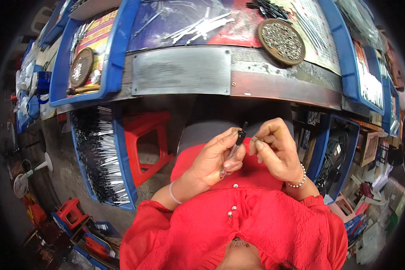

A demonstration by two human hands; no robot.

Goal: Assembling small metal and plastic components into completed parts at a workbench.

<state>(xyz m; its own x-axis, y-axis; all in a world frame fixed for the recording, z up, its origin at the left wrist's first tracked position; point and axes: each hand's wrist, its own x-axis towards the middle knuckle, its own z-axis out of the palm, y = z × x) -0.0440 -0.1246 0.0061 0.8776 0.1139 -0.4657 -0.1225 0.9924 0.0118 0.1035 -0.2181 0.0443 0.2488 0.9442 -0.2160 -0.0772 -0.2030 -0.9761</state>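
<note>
My left hand (220,155) is closed around a slim rod with a black fitting (241,134) at its upper end, held above my lap just in front of the bench edge. The rod's lower part runs down through my fingers and is partly hidden by them. Close by on the right, my right hand (276,155) pinches thumb and forefinger together on a tiny piece (254,139), too small to name. A short gap separates this pinch from the black fitting.
On the bench lie white rods (202,28), black parts (267,9) and a round tray of small metal pieces (260,39). A blue bin (127,180) of black-ended rods stands at lower left, beside a red stool (131,135). Another blue bin (345,168) stands at right.
</note>
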